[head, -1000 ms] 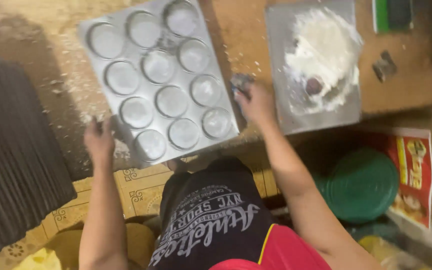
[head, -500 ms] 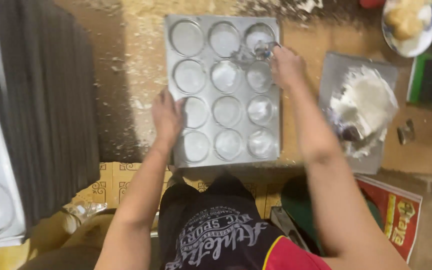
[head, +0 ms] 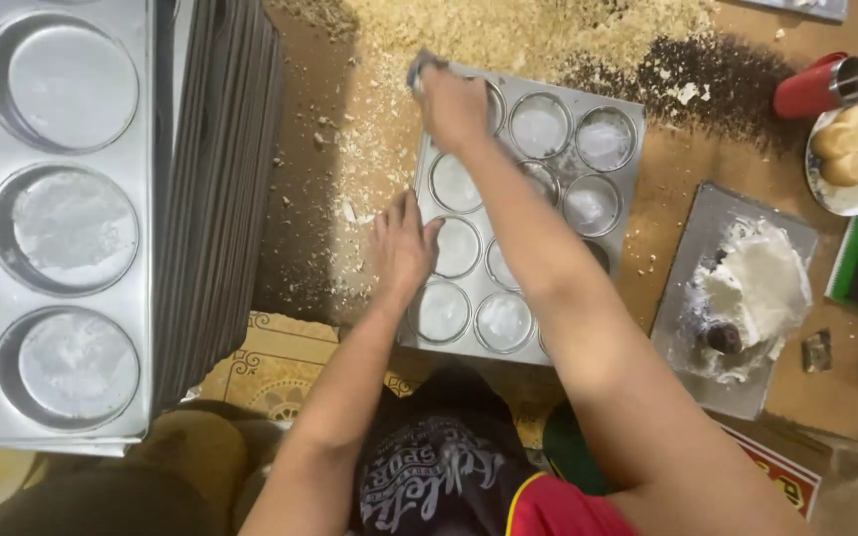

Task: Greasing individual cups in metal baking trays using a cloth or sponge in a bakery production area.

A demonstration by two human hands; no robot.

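Brown, crumb-strewn flooring (head: 340, 149) forms the work surface, with pale crumbs scattered along the top and a dark patch of crumbs toward the upper right. At the centre lies a metal baking tray (head: 613, 213) with round cups, most of them showing a whitish coating.

My left hand (head: 401, 243) rests flat on the tray's left edge, fingers spread and extended, closed on nothing; it only presses against the metal near the middle cups. My right hand (head: 452, 99) reaches across to the tray's far left corner. Its fingers are curled around a small metal object (head: 419, 69) that shows just beyond the knuckles; what the object is, I cannot tell. My right forearm crosses diagonally over the tray and hides several cups on the near right side.

To the left stands a tall stack of similar trays (head: 215, 189), its edges seen side-on, with one matching tray (head: 52, 228) on top showing large round cups. Right of the working tray, apart from it, lies a flat metal sheet (head: 692, 377) bearing a heap of white greasy material (head: 757, 288) and a small dark lump (head: 722, 339). Further up on the right sit a red cylindrical container (head: 811, 89) and, just beside it, a plate of pale round buns (head: 851, 144).
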